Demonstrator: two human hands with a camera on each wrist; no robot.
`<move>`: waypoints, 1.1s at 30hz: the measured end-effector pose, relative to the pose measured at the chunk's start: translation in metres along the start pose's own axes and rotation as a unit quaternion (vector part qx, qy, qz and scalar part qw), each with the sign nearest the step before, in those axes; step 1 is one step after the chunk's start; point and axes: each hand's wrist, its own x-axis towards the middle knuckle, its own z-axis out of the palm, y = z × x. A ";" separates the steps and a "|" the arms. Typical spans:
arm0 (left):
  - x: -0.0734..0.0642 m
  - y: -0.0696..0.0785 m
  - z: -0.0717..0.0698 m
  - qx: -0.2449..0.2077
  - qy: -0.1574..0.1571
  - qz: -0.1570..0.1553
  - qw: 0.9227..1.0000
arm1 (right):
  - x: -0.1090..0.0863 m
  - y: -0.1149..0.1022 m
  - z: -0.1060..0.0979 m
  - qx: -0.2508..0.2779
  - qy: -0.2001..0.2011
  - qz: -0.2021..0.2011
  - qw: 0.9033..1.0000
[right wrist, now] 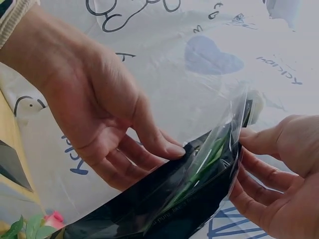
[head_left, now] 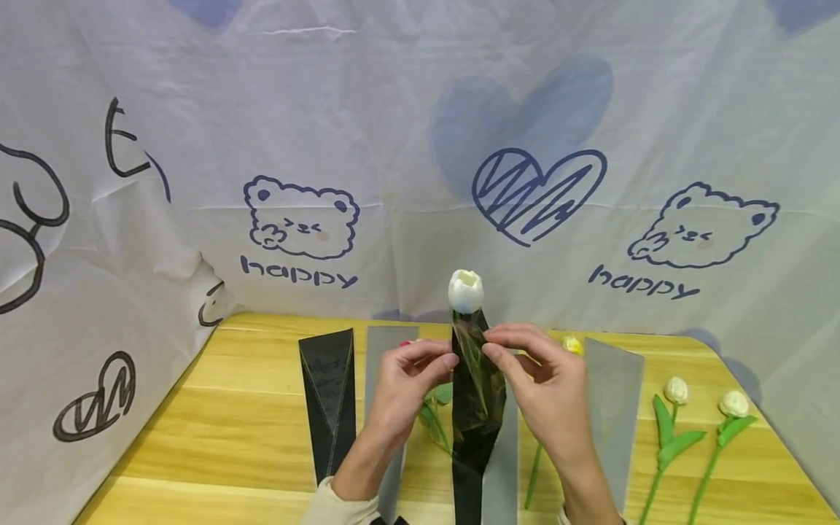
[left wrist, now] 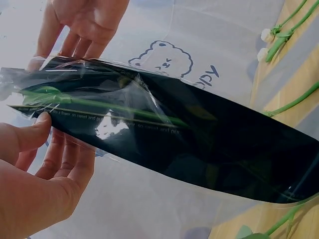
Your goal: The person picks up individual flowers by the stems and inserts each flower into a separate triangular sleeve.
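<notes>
A white tulip (head_left: pixel 466 292) stands upright in a black flower sleeve (head_left: pixel 469 430) with a clear front, its bloom above the top opening. In the left wrist view the green stem (left wrist: pixel 109 105) shows through the clear film, beside a line of small printed text. My left hand (head_left: pixel 410 386) pinches the sleeve's left edge near the top between thumb and fingers. On the opposite edge, at about the same height, my right hand (head_left: pixel 547 386) pinches the sleeve. The right wrist view shows both the left hand (right wrist: pixel 99 104) and the right hand (right wrist: pixel 284 174) at the sleeve's upper end.
Another black sleeve (head_left: pixel 333 394) lies on the wooden table (head_left: pixel 230 437) at left. Grey sheets (head_left: pixel 613 408) lie behind the hands. A pink rose (right wrist: pixel 52 219), a yellow flower (head_left: pixel 573 345) and two white tulips (head_left: pixel 733 403) lie about. A printed cloth (head_left: pixel 407 146) hangs behind.
</notes>
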 end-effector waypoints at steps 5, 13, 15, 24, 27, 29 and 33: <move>-0.003 0.002 -0.002 -0.024 0.011 -0.007 1.000 | -0.002 -0.005 -0.004 0.021 0.052 0.030 0.998; -0.007 0.004 0.000 -0.041 0.013 -0.011 0.999 | -0.003 -0.011 -0.010 0.063 0.087 0.049 0.993; -0.008 0.005 0.001 -0.027 0.007 -0.005 1.000 | -0.004 -0.011 -0.009 0.048 0.072 0.049 0.995; -0.010 0.011 0.001 -0.038 0.024 -0.014 0.999 | -0.001 -0.007 -0.012 0.066 0.096 0.007 0.993; -0.009 0.013 0.001 -0.042 0.021 -0.017 0.999 | 0.005 -0.009 -0.015 0.072 0.111 -0.002 0.991; -0.007 0.016 0.001 -0.041 0.014 -0.014 0.999 | 0.009 -0.012 -0.016 0.065 0.103 -0.004 0.993; -0.003 0.022 0.002 -0.031 0.001 0.000 1.000 | 0.014 -0.018 -0.014 0.033 0.050 -0.001 0.998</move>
